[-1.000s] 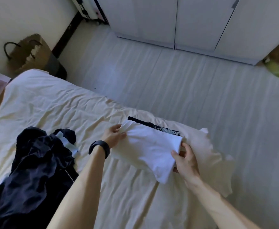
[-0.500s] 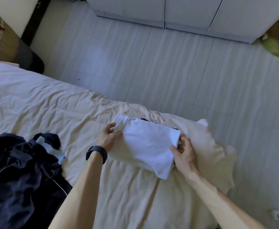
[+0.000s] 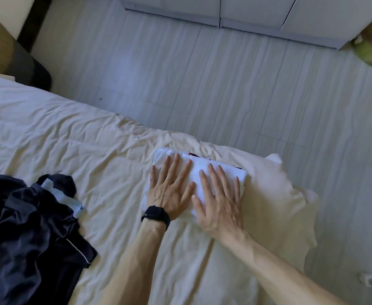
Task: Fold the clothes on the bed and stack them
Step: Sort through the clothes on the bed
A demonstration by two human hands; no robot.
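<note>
While left hand (image 3: 169, 192) presses, right hand (image 3: 219, 201) flat

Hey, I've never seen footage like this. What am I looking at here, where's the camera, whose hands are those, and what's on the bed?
No machine here: a person works with bare hands. A wide-angle camera worn on their head looks forward and down, so every picture shares that view; the last is the present moment. The left hand, with a black wristband, and the right hand lie flat, fingers straight, pressing a folded white garment. Nothing is in a grip: both hands are open. The garment rests near the edge of the wrinkled, cream-covered bed. A dark sliver peeks out at its far edge; what it is I cannot tell. To the left lies an unfolded heap of dark clothes.
</note>
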